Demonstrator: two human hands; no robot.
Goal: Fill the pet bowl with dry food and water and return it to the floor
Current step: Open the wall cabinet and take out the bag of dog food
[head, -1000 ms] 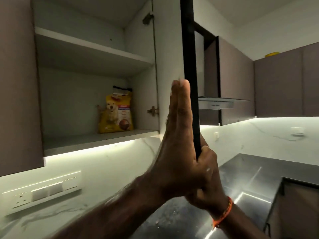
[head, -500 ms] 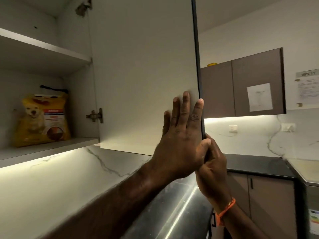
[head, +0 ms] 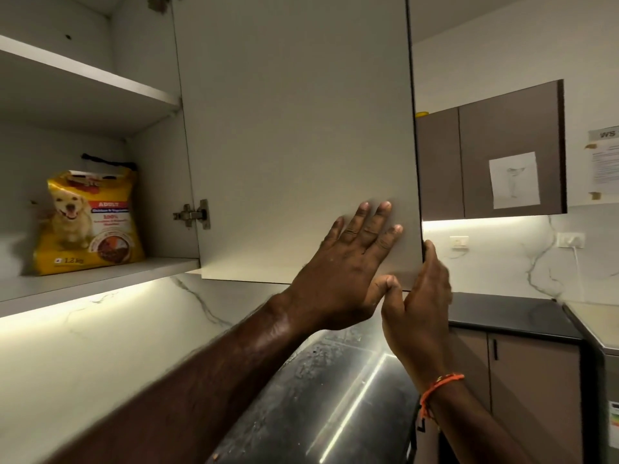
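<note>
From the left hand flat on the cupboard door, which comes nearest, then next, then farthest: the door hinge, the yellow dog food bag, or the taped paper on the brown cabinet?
Seen from the head camera, from the left hand:
1. Taped paper, up to its right on the brown cabinet.
2. Door hinge, to its left; too close to call with the paper.
3. Dog food bag, far left on the shelf.

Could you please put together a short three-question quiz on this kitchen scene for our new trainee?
1. True or false: the cabinet door is open.
2. Which shelf holds the yellow dog food bag: A) upper, B) lower, C) the countertop?
3. Fill in: the left hand lies flat against the door's inner face, while the right hand grips the door's free ____.

Key
1. True.
2. B, the lower shelf.
3. Edge.
</note>
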